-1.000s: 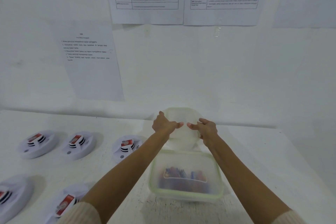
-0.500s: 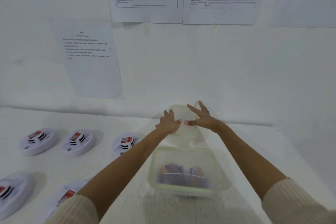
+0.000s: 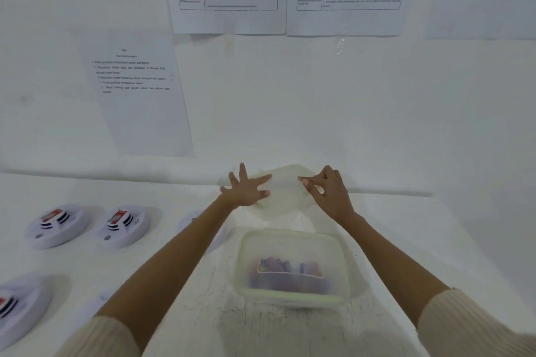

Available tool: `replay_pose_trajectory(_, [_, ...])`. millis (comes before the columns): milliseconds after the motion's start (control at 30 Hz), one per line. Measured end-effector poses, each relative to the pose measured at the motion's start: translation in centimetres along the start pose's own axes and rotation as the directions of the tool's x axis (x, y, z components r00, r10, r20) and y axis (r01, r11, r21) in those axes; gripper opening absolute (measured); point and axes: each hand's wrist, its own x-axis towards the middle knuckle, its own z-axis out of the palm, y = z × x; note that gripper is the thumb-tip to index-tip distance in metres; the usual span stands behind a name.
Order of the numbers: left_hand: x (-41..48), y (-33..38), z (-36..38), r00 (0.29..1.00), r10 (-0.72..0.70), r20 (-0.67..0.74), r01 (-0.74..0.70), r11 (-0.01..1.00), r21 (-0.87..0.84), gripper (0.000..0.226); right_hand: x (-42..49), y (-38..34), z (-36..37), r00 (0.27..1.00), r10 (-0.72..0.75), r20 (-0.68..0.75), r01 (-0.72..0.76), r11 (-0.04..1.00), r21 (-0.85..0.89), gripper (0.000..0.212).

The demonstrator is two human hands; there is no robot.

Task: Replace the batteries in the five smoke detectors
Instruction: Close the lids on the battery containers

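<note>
A translucent pale-green lid (image 3: 285, 185) lies at the back of the white table, against the wall. My left hand (image 3: 246, 191) rests on its left edge with straight, spread fingers. My right hand (image 3: 327, 191) pinches the lid's right edge with curled fingers. In front of them stands a clear box with a green rim (image 3: 290, 300), uncovered, with batteries (image 3: 290, 268) inside. White smoke detectors with red labels lie at the left: one (image 3: 58, 224), a second (image 3: 123, 224), and one at the frame edge (image 3: 17, 306). Another detector (image 3: 190, 219) is mostly hidden behind my left forearm.
The table (image 3: 406, 240) ends at the wall close behind the lid, and its right edge runs diagonally at the right. Printed sheets (image 3: 139, 89) hang on the wall above. A fifth detector's rim (image 3: 104, 297) shows beside my left arm.
The lid went from raised between both hands to low at the table's back. My left hand let go and spread its fingers; my right hand's fingers curled onto the edge.
</note>
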Motion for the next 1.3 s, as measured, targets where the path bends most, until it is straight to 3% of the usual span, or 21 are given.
replay_pose_trajectory(67, [0.2, 0.3, 0.8, 0.996, 0.008, -0.093, -0.023, 0.987, -0.157, 0.048, 0.1, -0.2, -0.2, 0.998, 0.025, -0.063, -0.025, 1.000, -0.006, 0.025])
replay_pose_trajectory(133, [0.1, 0.5, 1.8, 0.991, 0.022, -0.129, -0.070, 0.922, -0.381, 0.049, 0.3, -0.5, -0.1, 0.987, 0.125, -0.105, -0.120, 0.991, 0.051, 0.024])
replay_pose_trajectory(200, [0.1, 0.2, 2.1, 0.985, -0.019, -0.172, -0.069, 0.870, -0.489, 0.046, 0.7, -0.6, 0.3, 0.960, 0.246, -0.136, -0.227, 0.964, 0.137, 0.020])
replay_pose_trajectory(267, [-0.1, -0.1, 2.0, 0.987, -0.049, -0.156, -0.041, 0.849, -0.527, 0.051, 1.1, -0.8, 0.7, 0.937, 0.349, -0.007, -0.341, 0.918, 0.202, 0.025])
replay_pose_trajectory(333, [-0.2, -0.2, 2.1, 0.997, -0.034, -0.073, -0.016, 0.803, -0.596, 0.060, 1.1, -1.0, 0.8, 0.877, 0.419, 0.236, -0.478, 0.815, 0.327, 0.046])
replay_pose_trajectory(400, [-0.2, -0.2, 2.4, 0.998, -0.029, -0.062, -0.019, 0.755, -0.655, 0.063, 1.0, -1.3, 0.8, 0.827, 0.442, 0.348, -0.560, 0.708, 0.431, 0.052])
replay_pose_trajectory(567, [0.0, 0.4, 2.4, 0.980, -0.018, -0.196, -0.083, 0.865, -0.495, 0.060, 0.2, -1.4, 0.5, 0.791, 0.481, 0.378, -0.612, 0.630, 0.478, 0.053])
replay_pose_trajectory(700, [-0.2, 1.0, 1.9, 0.990, -0.016, -0.142, -0.063, 0.845, -0.531, 0.059, -0.6, -2.0, -0.4, 0.754, 0.515, 0.408, -0.657, 0.580, 0.481, 0.055])
replay_pose_trajectory(867, [-2.0, 0.8, 2.1, 0.998, 0.005, -0.063, -0.040, 0.810, -0.585, 0.061, -2.4, -2.9, -1.8, 0.727, 0.533, 0.434, -0.687, 0.581, 0.437, 0.055])
replay_pose_trajectory(1133, [-4.6, 0.6, 3.1, 0.999, 0.002, -0.052, -0.036, 0.743, -0.668, 0.062, -4.6, -3.6, -1.5, 0.748, 0.555, 0.363, -0.662, 0.663, 0.351, 0.048])
replay_pose_trajectory(1300, [-5.6, 0.4, 3.0, 0.999, 0.047, -0.012, -0.045, 0.788, -0.614, 0.062, -5.3, -4.4, -2.3, 0.714, 0.595, 0.370, -0.697, 0.656, 0.289, 0.049])
